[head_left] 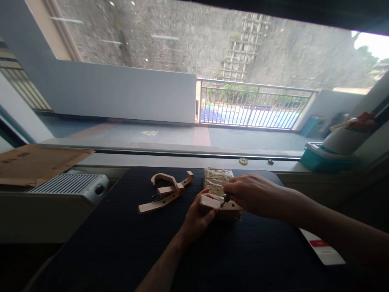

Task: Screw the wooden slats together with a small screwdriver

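The left hand is clamped on one end of a pale wooden piece, thumb on the near side and fingers around the far side, seemingly so that it cannot turn or slide. The right hand has its fingers together on a small dark tool, pinched close to the work, which probably gives fine control. The tool slants down to the wood just right of the left thumb; its tip is too small to read. A hole shows in the wood below the right hand's fingers.

Under and beyond both hands sits a block wrapped in clear film; the wooden piece lies over its near part, likely raised by it to leave room for the grip.

Left of the left hand, curved wooden parts lie together with some thin metal bits, perhaps set there to be within reach yet out of the way. All this rests on a black counter. Right of the right hand, past the forearm, lies a white and red card. Well beyond the hands, a yellowish ring sits on the windowsill.
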A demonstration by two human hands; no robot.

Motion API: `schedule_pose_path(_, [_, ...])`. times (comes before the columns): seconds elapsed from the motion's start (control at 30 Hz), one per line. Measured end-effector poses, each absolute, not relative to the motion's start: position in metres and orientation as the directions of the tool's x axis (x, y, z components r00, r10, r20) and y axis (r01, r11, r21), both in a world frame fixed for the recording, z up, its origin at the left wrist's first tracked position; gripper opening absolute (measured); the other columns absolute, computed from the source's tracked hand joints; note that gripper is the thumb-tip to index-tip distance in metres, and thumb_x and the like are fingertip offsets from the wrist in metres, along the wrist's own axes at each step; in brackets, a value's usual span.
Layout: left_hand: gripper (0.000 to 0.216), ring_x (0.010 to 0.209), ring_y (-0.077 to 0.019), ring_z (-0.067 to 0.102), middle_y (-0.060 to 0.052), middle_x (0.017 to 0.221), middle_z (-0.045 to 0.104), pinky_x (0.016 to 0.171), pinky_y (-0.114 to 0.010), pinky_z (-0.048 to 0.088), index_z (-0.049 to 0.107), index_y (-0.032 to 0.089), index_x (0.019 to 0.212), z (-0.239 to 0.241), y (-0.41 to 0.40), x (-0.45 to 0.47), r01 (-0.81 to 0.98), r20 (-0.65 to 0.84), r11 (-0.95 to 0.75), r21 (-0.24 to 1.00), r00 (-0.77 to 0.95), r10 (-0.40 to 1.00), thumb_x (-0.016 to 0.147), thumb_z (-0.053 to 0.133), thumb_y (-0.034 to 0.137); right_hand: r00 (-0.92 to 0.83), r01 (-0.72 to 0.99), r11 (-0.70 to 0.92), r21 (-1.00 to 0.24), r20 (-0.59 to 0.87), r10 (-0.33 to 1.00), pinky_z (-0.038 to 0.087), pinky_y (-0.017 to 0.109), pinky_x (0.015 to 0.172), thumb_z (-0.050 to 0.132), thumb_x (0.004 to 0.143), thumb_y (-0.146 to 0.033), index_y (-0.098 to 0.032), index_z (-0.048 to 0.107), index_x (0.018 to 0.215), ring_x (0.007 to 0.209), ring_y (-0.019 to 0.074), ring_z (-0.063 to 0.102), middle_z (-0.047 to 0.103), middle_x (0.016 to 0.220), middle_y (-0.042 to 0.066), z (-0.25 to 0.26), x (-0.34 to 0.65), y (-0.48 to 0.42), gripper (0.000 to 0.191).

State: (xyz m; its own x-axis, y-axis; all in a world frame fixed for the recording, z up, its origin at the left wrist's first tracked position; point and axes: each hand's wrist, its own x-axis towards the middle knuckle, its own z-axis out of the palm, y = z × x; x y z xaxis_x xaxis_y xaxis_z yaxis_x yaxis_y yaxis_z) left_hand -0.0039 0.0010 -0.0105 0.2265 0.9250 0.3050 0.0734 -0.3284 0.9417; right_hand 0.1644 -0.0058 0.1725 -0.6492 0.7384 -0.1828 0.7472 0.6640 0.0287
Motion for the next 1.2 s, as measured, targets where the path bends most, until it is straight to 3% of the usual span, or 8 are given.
schedule_pose_path(0.13, [0.026, 0.13, -0.0267, 0.04, -0.009, 0.123, 0.056, 0.105, -0.039, 0.037, 0.058, 0.019, 0.102, -0.013, 0.002, -0.005, 0.074, 0.302, -0.326, 0.942, 0.23, 0.925, 0.077, 0.063, 0.024, -0.603, 0.789, 0.614, 0.02, -0.169, 0.78, 0.033, 0.025, 0.057, 0.044, 0.087, -0.017, -0.016, 0.059, 0.084, 0.072, 0.0163, 0.061, 0.067, 0.083, 0.006, 0.164, 0.168, -0.005, 0.015])
schedule_pose_path(0.37, [0.029, 0.122, -0.0249, 0.049, -0.01, 0.133, 0.049, 0.102, -0.037, 0.04, 0.058, 0.018, 0.103, -0.018, 0.003, -0.004, 0.061, 0.256, -0.275, 0.959, 0.219, 0.941, 0.076, 0.064, 0.027, -0.597, 0.792, 0.608, 0.056, -0.136, 0.791, 0.031, 0.027, 0.055, 0.04, 0.092, -0.026, -0.016, 0.059, 0.084, 0.069, 0.0176, 0.061, 0.067, 0.079, 0.006, 0.159, 0.167, -0.001, 0.023])
schedule_pose_path(0.5, [0.03, 0.119, -0.0243, 0.051, -0.01, 0.132, 0.05, 0.101, -0.037, 0.041, 0.057, 0.018, 0.104, -0.017, 0.002, -0.004, 0.058, 0.244, -0.261, 0.963, 0.211, 0.946, 0.077, 0.064, 0.028, -0.665, 0.728, 0.681, 0.073, -0.166, 0.728, 0.03, 0.025, 0.053, 0.046, 0.088, -0.017, -0.016, 0.06, 0.088, 0.066, 0.0148, 0.058, 0.065, 0.08, 0.005, 0.167, 0.163, -0.003, 0.013])
schedule_pose_path(0.73, [0.027, 0.121, -0.0253, 0.049, -0.009, 0.13, 0.052, 0.104, -0.039, 0.037, 0.059, 0.019, 0.101, -0.015, 0.003, -0.005, 0.065, 0.245, -0.265, 0.962, 0.218, 0.945, 0.076, 0.065, 0.027, -0.716, 0.682, 0.731, 0.029, -0.173, 0.676, 0.037, 0.024, 0.061, 0.049, 0.082, -0.004, -0.014, 0.062, 0.086, 0.071, 0.0139, 0.058, 0.065, 0.083, 0.005, 0.167, 0.168, -0.004, 0.017])
schedule_pose_path(0.97, [0.024, 0.133, -0.0261, 0.035, -0.008, 0.113, 0.062, 0.11, -0.041, 0.029, 0.061, 0.019, 0.1, -0.01, 0.002, -0.003, 0.064, 0.304, -0.325, 0.944, 0.22, 0.927, 0.077, 0.064, 0.025, -0.591, 0.797, 0.603, 0.023, -0.175, 0.788, 0.033, 0.025, 0.054, 0.042, 0.09, -0.02, -0.015, 0.059, 0.087, 0.068, 0.0165, 0.061, 0.067, 0.082, 0.007, 0.162, 0.164, 0.004, 0.018])
schedule_pose_path(1.2, [0.028, 0.122, -0.0258, 0.049, -0.009, 0.127, 0.055, 0.105, -0.04, 0.035, 0.059, 0.018, 0.103, -0.015, 0.003, -0.004, 0.083, 0.261, -0.283, 0.956, 0.209, 0.943, 0.077, 0.064, 0.029, -0.62, 0.766, 0.638, 0.082, -0.17, 0.766, 0.03, 0.025, 0.053, 0.04, 0.092, -0.024, -0.016, 0.059, 0.085, 0.067, 0.0156, 0.059, 0.066, 0.08, 0.006, 0.169, 0.165, 0.002, 0.023])
